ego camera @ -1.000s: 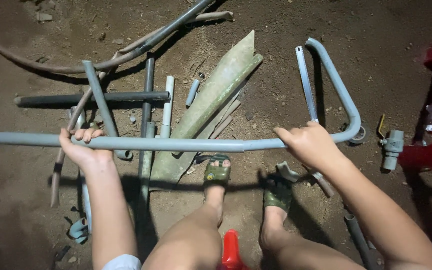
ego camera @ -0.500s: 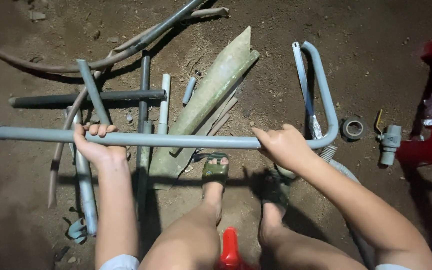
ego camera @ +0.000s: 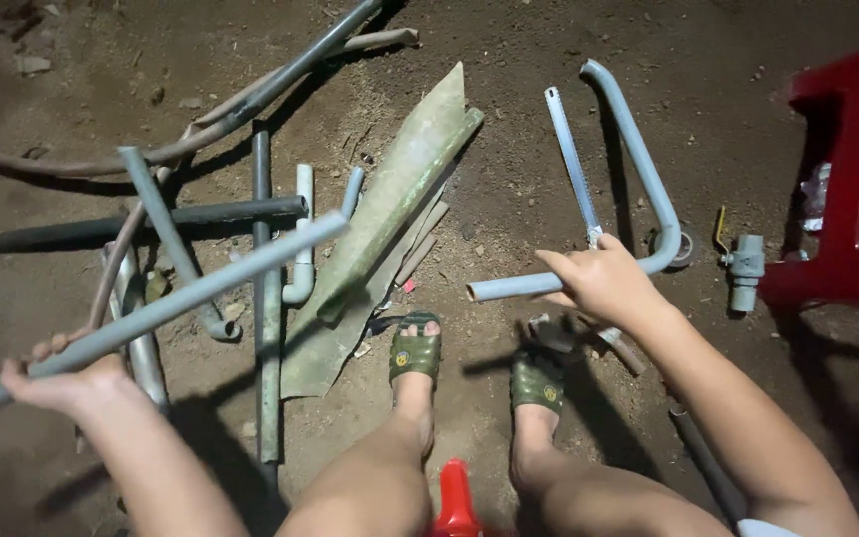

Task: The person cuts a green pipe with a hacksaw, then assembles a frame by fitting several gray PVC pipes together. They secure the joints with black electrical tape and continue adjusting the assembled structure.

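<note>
Pipe now parted: left hand (ego camera: 72, 383) grips straight length (ego camera: 166, 308), right hand (ego camera: 603, 283) curved piece (ego camera: 638, 189).

The scene is seen from one camera worn on the head. It is pointed straight down, close to the hands, knees and dirt ground (ego camera: 509, 40).

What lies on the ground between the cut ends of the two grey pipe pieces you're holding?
In the head view, between straight pipe and curved pipe: a greenish flat sheet, then bare dirt.
</note>
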